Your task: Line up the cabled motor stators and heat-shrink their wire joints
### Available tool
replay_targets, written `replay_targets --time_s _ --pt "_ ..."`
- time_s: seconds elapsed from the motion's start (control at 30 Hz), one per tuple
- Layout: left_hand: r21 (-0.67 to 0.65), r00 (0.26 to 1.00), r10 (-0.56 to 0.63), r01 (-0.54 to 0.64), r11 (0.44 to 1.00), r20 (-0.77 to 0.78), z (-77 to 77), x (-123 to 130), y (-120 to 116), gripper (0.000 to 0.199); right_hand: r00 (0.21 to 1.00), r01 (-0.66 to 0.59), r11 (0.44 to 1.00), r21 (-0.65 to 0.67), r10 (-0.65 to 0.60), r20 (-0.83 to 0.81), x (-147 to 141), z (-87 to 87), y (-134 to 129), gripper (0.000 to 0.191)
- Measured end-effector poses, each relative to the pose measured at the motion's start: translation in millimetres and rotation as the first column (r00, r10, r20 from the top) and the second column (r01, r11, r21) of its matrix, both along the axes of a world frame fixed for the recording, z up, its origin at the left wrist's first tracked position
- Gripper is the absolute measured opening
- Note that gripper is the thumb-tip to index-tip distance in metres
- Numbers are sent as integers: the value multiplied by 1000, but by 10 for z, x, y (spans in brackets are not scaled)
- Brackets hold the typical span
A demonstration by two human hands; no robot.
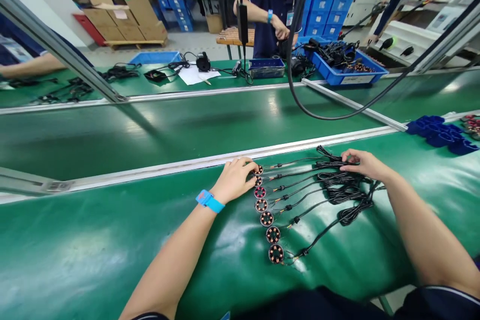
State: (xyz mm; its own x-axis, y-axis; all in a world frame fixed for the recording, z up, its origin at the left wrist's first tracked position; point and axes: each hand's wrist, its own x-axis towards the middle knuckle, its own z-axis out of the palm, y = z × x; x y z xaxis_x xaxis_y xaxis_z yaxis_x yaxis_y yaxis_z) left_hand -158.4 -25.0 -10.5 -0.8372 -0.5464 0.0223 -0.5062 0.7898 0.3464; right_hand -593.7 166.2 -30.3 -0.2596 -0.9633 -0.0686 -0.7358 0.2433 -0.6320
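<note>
Several small round motor stators with copper windings, such as the nearest stator (276, 254), lie in a column on the green mat (210, 270). Each has thin wires leading right to a black cable tied in a bundle (347, 195). My left hand (235, 180), a blue band at its wrist, has thumb and fingers closed at the farthest stator (259, 170); the one just below it is partly covered by the thumb. My right hand (365, 165) pinches the farthest cable bundle (330, 162). One stator (259, 192) has redder windings than the others.
A white rail (202, 161) runs behind the stators, with a green conveyor belt (210, 127) beyond. Dark blue pieces (442, 132) lie at the right. Across the belt, a co-worker (268, 10) stands by a blue crate (347, 72) of cables. A black cable (333, 118) hangs overhead.
</note>
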Motion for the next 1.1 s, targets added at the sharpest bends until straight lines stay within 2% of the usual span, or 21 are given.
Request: replay_targets --time_s 0.1,0.2,0.3,0.43,0.5,0.6,0.73,0.8,1.1 --pt "-2 1000 -4 4 1000 -15 -18 -28 13 22 999 17 999 -29 -16 31 87 -31 94 61" --pt "-14 999 22 -22 1000 -37 -23 4 67 26 998 40 997 -66 -42 -36 181 -16 84 60" --pt "-30 993 93 -96 995 -70 -37 166 189 31 995 -25 998 -62 19 -100 217 6 37 64" --pt "-77 958 237 -251 965 -164 -80 469 434 31 982 -120 992 -40 113 -153 193 5 9 58" --pt "-135 949 249 -277 951 -194 -98 520 538 28 979 -135 989 -55 125 -160 183 1 9 56" --pt "-212 966 197 -231 950 -170 -119 380 610 33 977 -143 987 -77 128 -169 181 -4 4 55" --pt "-270 987 114 -140 953 -113 -159 36 588 37 980 -132 985 -111 113 -165 174 -32 -17 58" --pt "-294 992 89 -111 949 -87 -181 -59 578 36 980 -134 984 -118 113 -167 164 -51 -27 58" --pt "-341 989 142 -150 928 -49 -196 67 626 34 978 -156 979 -134 134 -161 116 -95 -47 54"
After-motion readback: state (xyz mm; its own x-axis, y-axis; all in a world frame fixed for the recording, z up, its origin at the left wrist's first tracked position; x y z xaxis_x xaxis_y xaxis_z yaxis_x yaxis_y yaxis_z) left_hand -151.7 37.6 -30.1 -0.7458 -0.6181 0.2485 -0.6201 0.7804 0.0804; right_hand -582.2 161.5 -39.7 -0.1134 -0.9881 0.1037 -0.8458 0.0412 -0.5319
